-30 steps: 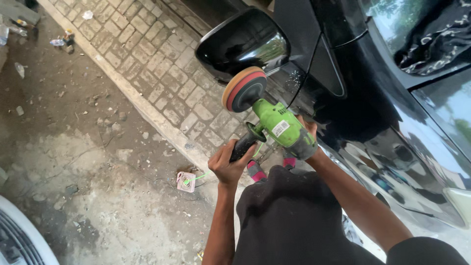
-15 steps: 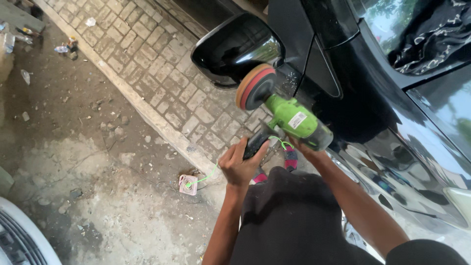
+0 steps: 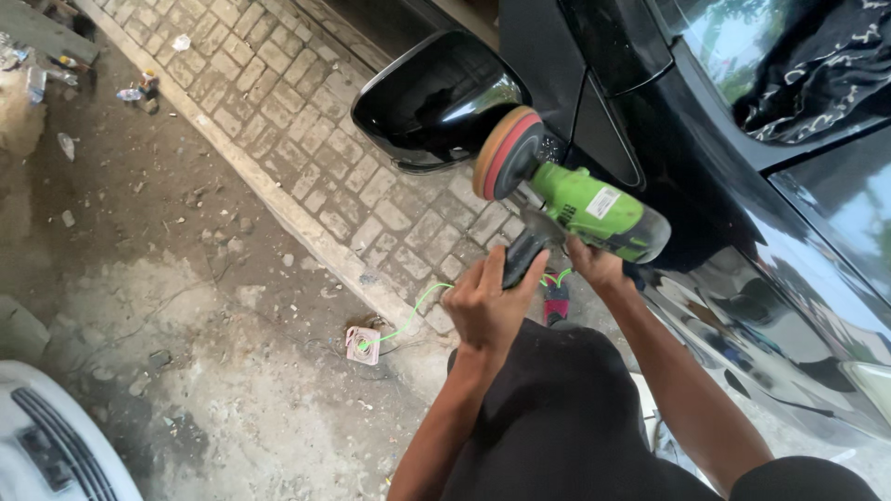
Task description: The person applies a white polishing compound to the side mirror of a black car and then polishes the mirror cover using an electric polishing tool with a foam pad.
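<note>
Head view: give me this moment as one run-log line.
left hand: grips black side handle | right hand: holds green polisher | pad: beside black car's side mirror, contact unclear | ground: brick paving

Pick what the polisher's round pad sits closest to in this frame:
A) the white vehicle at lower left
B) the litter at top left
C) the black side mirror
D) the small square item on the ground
C: the polisher held in both hands has its pad right beside the black side mirror.
</note>
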